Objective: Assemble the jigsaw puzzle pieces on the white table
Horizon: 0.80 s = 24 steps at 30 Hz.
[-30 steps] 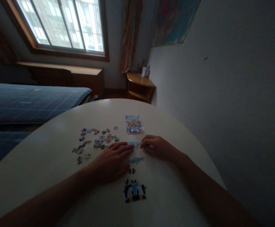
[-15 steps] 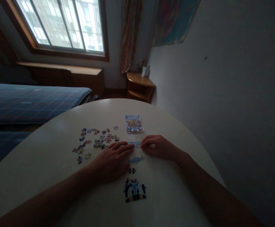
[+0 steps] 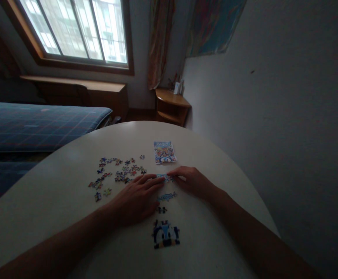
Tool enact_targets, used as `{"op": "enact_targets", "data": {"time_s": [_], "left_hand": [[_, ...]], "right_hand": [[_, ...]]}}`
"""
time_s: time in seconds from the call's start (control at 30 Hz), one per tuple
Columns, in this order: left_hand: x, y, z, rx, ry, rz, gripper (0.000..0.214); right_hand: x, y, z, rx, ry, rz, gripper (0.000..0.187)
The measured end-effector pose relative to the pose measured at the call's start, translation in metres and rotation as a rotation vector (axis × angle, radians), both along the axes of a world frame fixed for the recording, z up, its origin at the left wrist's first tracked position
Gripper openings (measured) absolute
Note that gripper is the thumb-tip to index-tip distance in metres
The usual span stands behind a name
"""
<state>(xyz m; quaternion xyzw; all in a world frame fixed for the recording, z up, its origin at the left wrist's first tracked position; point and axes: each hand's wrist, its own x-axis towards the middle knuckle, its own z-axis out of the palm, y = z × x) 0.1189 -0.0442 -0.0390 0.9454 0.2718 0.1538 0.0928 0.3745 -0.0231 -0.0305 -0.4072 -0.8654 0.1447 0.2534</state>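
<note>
A short strip of joined light-blue jigsaw pieces point(image 3: 163, 177) lies on the white table between my hands. My left hand point(image 3: 141, 195) rests flat, fingers stretched, with its fingertips at the strip's left part. From the other side, my right hand point(image 3: 190, 179) reaches over the strip's right end. Its fingers are extended and their tips touch the strip, partly covering it. Just below is another blue joined strip point(image 3: 167, 197). Nearer me sit a small dark pair of joined pieces point(image 3: 162, 210) and a larger joined section with a blue cartoon face point(image 3: 166, 235).
Many loose jigsaw pieces point(image 3: 130, 169) are scattered left of my left hand. A small printed picture sheet point(image 3: 164, 152) lies beyond the hands. The round white table point(image 3: 215, 240) stands near a wall at right, with a plaid mattress point(image 3: 40, 128) at left.
My right hand has slid slightly left, its fingertips now over the strip's right part instead of at its end. My left hand has stayed in place.
</note>
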Motion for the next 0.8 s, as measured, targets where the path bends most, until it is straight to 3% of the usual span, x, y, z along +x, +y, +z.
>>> {"op": "enact_targets", "data": {"time_s": [0.2, 0.5, 0.8], "left_hand": [[0.000, 0.001, -0.002, -0.004, -0.005, -0.003, 0.055], [0.000, 0.002, -0.002, -0.005, 0.001, -0.010, 0.057], [0.001, 0.001, -0.001, -0.004, 0.022, 0.000, 0.054]], "right_hand": [[0.000, 0.003, -0.007, 0.017, -0.015, 0.012, 0.025], [0.012, -0.003, 0.013, 0.053, -0.063, 0.010, 0.015], [0.010, -0.003, 0.013, 0.136, -0.196, 0.069, 0.011]]}}
